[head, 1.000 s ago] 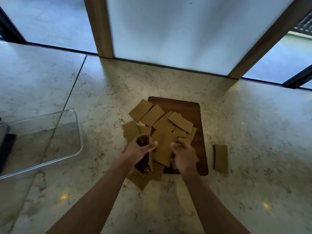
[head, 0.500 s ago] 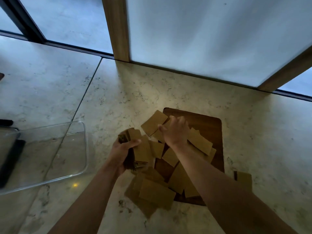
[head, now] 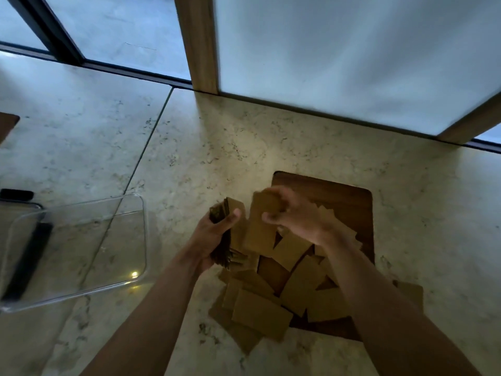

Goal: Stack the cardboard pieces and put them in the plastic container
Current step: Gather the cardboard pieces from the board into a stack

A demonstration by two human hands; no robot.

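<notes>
My left hand (head: 214, 234) grips an upright stack of cardboard pieces (head: 226, 232) edge-on, above the floor at the left of the pile. My right hand (head: 295, 215) pinches a single brown cardboard piece (head: 261, 226) and holds it right beside the stack. Several loose cardboard pieces (head: 260, 313) lie scattered below my hands, partly on a dark wooden board (head: 349, 202). The clear plastic container (head: 141, 240) sits on the floor to the left; I see no cardboard in it.
The marble floor (head: 217, 147) runs to a frosted glass wall with wooden posts (head: 199, 44) at the back. One cardboard piece (head: 412, 291) lies right of the board. A dark object (head: 16, 194) lies behind the container at the far left.
My right hand picked one piece off the far side of the pile and brought it left towards the stack. My left hand kept hold of the stack. The camera moved closer.
</notes>
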